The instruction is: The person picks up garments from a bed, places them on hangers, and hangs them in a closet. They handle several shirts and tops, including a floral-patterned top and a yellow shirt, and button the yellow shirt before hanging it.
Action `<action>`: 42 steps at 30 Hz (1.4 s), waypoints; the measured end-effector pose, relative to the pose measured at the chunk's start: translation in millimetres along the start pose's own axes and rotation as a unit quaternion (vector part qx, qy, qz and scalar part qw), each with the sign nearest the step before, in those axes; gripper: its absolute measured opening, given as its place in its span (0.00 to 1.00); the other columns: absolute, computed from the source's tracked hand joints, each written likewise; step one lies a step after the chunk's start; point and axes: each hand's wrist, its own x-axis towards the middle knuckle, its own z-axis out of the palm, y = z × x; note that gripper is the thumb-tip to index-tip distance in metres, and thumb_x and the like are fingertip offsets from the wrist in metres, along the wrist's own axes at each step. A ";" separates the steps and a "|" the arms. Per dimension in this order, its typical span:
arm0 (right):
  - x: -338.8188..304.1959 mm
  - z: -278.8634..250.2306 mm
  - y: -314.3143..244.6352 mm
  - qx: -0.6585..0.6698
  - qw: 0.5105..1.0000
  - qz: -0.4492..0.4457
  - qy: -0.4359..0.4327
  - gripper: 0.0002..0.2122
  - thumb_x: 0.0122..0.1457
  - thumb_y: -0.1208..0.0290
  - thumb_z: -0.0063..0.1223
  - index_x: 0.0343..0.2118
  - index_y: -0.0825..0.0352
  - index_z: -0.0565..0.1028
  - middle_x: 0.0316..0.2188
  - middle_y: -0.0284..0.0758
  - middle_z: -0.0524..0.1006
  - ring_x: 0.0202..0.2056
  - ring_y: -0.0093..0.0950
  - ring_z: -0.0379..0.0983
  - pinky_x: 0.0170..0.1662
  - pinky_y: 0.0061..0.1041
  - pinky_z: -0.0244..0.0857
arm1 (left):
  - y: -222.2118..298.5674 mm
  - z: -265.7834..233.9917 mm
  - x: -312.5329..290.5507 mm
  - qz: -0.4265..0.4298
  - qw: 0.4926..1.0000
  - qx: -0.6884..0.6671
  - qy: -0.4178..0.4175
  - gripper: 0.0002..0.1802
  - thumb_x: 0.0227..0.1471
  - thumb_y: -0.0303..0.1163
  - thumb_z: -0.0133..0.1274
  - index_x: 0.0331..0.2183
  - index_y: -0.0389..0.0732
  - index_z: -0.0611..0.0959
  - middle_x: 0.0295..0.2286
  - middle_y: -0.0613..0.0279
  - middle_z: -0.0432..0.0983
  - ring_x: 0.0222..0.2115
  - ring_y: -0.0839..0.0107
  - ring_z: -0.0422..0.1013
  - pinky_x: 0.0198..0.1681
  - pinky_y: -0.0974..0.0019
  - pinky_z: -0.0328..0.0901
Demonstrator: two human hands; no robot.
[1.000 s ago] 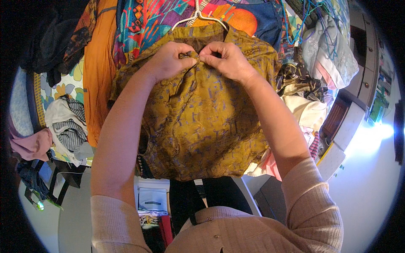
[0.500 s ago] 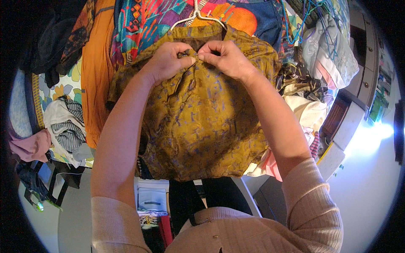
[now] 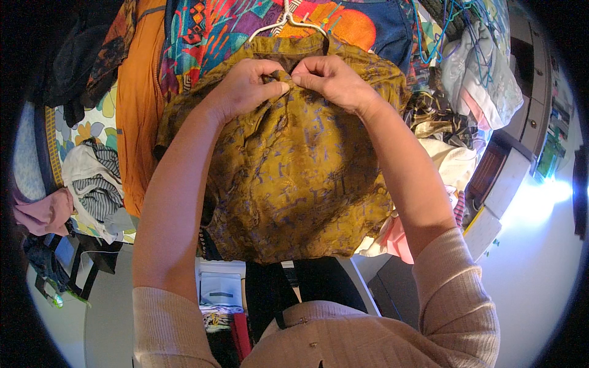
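Observation:
A mustard-gold blouse [image 3: 300, 178] with a blue-purple pattern lies spread before me, its collar at the far side. A white hanger [image 3: 287, 23] sits inside the neck, with its arms running under the shoulders. Just below the neck opening, my left hand [image 3: 251, 89] pinches the front edge of the blouse between thumb and fingers. My right hand [image 3: 334, 83] pinches the opposite front edge close beside it, the two thumbs nearly meeting. Whether a button lies between the fingertips is hidden.
Beneath and beyond the blouse lies a multicoloured patterned garment [image 3: 208, 37]. An orange cloth [image 3: 140, 116] hangs at the left, beside a striped garment [image 3: 98, 184]. On the right are blue hangers [image 3: 451, 24], a pale grey satin garment [image 3: 475, 76] and cream cloth [image 3: 451, 162].
Both hands keep their pinch at the blouse front. My right hand has shifted slightly to the right, and the fingertips have parted a little.

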 end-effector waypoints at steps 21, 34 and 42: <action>-32.1 25.9 -9.1 -0.336 0.855 -0.296 0.261 0.05 0.45 0.74 0.56 0.26 0.63 0.73 0.26 0.36 0.73 0.32 0.40 0.69 0.37 0.35 0.62 | 1.2 12.9 -67.4 0.150 0.884 0.313 0.314 0.10 0.47 0.21 0.51 0.35 0.39 0.77 0.31 0.53 0.71 0.32 0.55 0.71 0.36 0.61 0.66; -13.5 70.0 -1.6 -0.460 0.839 -0.223 0.188 0.09 0.46 0.67 0.57 0.33 0.60 0.77 0.29 0.33 0.71 0.36 0.33 0.68 0.40 0.32 0.60 | -28.6 10.5 -78.5 0.077 0.917 0.195 0.341 0.12 0.44 0.14 0.49 0.33 0.38 0.78 0.38 0.57 0.70 0.38 0.64 0.70 0.43 0.67 0.65; -3.1 83.9 -15.2 -0.519 0.814 -0.233 0.120 0.07 0.44 0.73 0.53 0.30 0.61 0.76 0.29 0.33 0.71 0.37 0.33 0.69 0.39 0.32 0.59 | -38.0 10.2 -79.1 0.080 0.935 0.143 0.315 0.07 0.43 0.17 0.51 0.29 0.35 0.79 0.36 0.57 0.69 0.37 0.64 0.69 0.39 0.67 0.64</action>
